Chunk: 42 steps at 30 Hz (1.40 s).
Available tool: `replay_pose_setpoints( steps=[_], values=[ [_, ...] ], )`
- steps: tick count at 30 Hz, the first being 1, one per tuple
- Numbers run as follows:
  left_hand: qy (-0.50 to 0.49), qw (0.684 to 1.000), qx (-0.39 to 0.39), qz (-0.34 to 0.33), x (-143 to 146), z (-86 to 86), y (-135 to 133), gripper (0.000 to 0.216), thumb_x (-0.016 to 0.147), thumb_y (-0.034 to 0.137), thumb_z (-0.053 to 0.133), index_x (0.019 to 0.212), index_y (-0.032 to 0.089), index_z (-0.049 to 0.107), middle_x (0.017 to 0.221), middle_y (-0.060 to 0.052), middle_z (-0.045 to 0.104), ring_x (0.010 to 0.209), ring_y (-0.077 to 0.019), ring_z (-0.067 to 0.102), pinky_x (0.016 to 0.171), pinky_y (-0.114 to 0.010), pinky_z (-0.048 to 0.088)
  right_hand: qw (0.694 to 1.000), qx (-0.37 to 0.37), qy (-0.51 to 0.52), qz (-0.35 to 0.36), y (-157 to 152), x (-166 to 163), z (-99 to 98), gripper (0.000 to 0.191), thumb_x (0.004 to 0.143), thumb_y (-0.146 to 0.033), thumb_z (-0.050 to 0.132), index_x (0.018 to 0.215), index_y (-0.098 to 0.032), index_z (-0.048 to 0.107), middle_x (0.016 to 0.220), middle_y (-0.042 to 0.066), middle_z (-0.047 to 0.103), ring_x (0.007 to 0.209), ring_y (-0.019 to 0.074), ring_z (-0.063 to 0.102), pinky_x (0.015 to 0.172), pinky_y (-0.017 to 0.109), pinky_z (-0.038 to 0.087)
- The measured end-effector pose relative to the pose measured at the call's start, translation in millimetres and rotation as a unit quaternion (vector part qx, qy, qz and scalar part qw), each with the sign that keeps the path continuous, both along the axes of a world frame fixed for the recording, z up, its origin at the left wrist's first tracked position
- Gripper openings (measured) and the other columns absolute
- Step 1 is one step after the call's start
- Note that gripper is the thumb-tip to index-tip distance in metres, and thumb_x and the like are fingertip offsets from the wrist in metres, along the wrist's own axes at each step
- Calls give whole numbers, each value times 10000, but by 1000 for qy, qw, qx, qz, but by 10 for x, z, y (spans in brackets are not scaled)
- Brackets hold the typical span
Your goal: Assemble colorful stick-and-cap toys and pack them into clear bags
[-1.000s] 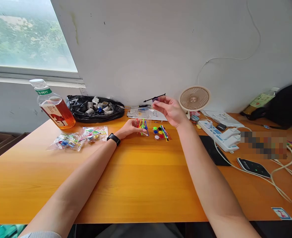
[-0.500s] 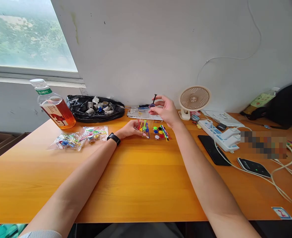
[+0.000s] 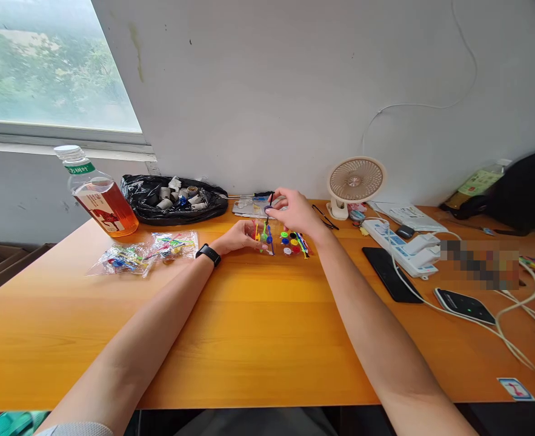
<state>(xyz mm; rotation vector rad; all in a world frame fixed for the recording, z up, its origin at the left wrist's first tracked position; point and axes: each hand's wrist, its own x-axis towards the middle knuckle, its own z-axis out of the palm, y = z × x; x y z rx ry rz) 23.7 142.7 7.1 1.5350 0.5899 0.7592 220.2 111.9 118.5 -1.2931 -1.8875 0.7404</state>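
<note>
My left hand [image 3: 237, 238], with a black watch on its wrist, grips the side of a small clear plastic bag [image 3: 264, 240]. Thin colourful plastic pieces lie in it, green, blue, yellow and red. Just above the bag, my right hand [image 3: 298, 212] pinches a dark plastic stick piece [image 3: 268, 212], held roughly upright with a round disc on its shaft. Whether its lower end is inside the bag I cannot tell. Beside the bag, on the right, lie small coloured discs [image 3: 289, 241] and a bundle of coloured sticks [image 3: 303, 245].
Two filled clear bags [image 3: 126, 259] lie at left, by a tea bottle [image 3: 106, 203] and a black bag of cardboard tubes [image 3: 176, 212]. To the right are a fan [image 3: 356, 181], glasses [image 3: 325, 217], a power strip [image 3: 397, 245], a dark phone-like slab [image 3: 389, 275] and loose cables.
My right hand has moved left and slightly down, bringing the dark stick piece over the bag. The glasses behind it now show. My left hand stays at the bag.
</note>
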Motion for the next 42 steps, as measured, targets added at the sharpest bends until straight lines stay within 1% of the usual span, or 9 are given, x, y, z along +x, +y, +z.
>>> replay_pose_setpoints(
  steps=[4,10,15,19,23,26,32,36,42],
  values=[
    [-4,1000,3,-4,-4,-36,30,577,616,347,1007,1067,107,739,950,-94,780,750,-180,729,664,-274,609,998,-25,-49,10,3,-19,-19,158,865,-280,739,947,-205,626,736,10,734,487,117,530,468,245,402],
    [14,999,35,-10,-36,-2,8,471,654,375,991,942,103,737,862,-63,755,707,-146,688,682,-259,580,991,33,-125,17,22,-17,-16,168,876,-312,732,797,-169,694,794,45,737,711,165,628,627,269,437],
    [-1,1000,7,-20,-28,33,-19,600,680,392,980,1148,113,731,1021,-100,770,807,-174,712,708,-283,599,995,23,-90,-33,-3,3,27,127,890,-257,715,978,-167,696,749,26,734,619,148,595,583,269,410],
    [0,1000,9,-24,-10,22,-2,622,657,395,992,1144,105,735,1000,-95,769,786,-168,713,689,-274,600,997,-1,-78,-18,-16,-1,22,134,900,-254,709,1007,-185,668,732,17,748,578,141,599,550,253,392],
    [-2,1000,13,-21,-14,17,6,646,668,387,988,1186,103,727,998,-92,767,783,-163,713,688,-271,600,998,19,-56,-29,-17,-27,-2,153,937,-266,662,1075,-201,643,637,-10,730,564,149,617,562,245,398],
    [0,1000,10,-20,-16,26,0,627,666,386,990,1165,108,731,987,-87,766,795,-171,720,692,-276,603,997,0,-64,-35,-19,-37,4,170,921,-281,681,1068,-197,660,580,-18,702,533,151,591,557,251,389],
    [-3,1000,9,-14,-6,52,-19,572,629,378,1007,1041,97,726,919,-74,764,762,-163,714,691,-268,601,998,-8,-55,-4,28,0,4,96,825,-247,764,834,-154,745,729,21,721,671,149,612,611,256,410],
    [-4,1000,-2,-7,-12,26,-7,549,631,351,1011,1010,93,710,911,-79,765,747,-154,715,688,-260,602,997,-25,-66,9,27,42,13,118,810,-241,786,874,-143,771,731,19,713,677,149,611,607,251,413],
    [0,1000,1,-8,-18,3,17,577,631,348,1015,1051,97,710,901,-79,765,730,-156,717,671,-266,607,993,-67,-98,28,-57,55,110,126,902,-240,730,996,-164,763,695,20,734,619,140,611,596,245,415]
  ],
)
